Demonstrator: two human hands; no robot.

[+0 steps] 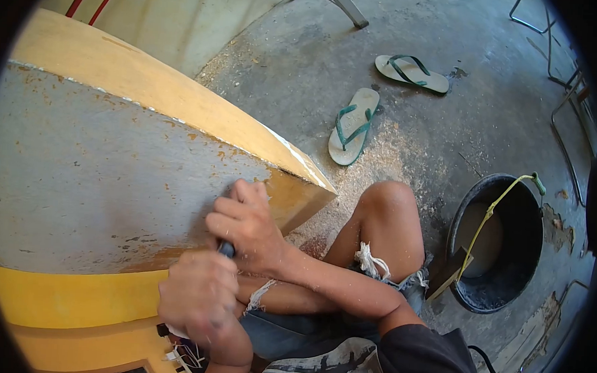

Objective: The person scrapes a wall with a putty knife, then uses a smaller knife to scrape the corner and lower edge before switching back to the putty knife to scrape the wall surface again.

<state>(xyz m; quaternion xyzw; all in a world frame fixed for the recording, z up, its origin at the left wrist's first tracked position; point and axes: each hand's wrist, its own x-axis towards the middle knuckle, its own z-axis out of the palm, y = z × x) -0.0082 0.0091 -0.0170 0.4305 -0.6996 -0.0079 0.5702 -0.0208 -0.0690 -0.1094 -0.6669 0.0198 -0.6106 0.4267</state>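
**Dark tool (226,249) gripped two-handed, up against worn panel (99,164).**

Left hand (197,295): clenched on the handle, motion-blurred. Right hand (247,224): fingers curled round the forward part, knuckles close to the grey face. Working end hidden under the right hand; can't tell blade type or whether it's touching. Panel sits ahead and to the left of the person, pointed end near the right knee (391,204). Face is patchy grey with brown showing through; yellow edging (74,300) just below.

Doing it well, my read: low angle, short even strokes, right hand steering, left driving. Ease off near the chipped top edge; a gouge there looks likely. Keep the legs out of the stroke line.

Farther out: pale debris (393,150) on the floor, two sandals (354,125), black bucket (507,279) with yellow cord (490,211) across it.
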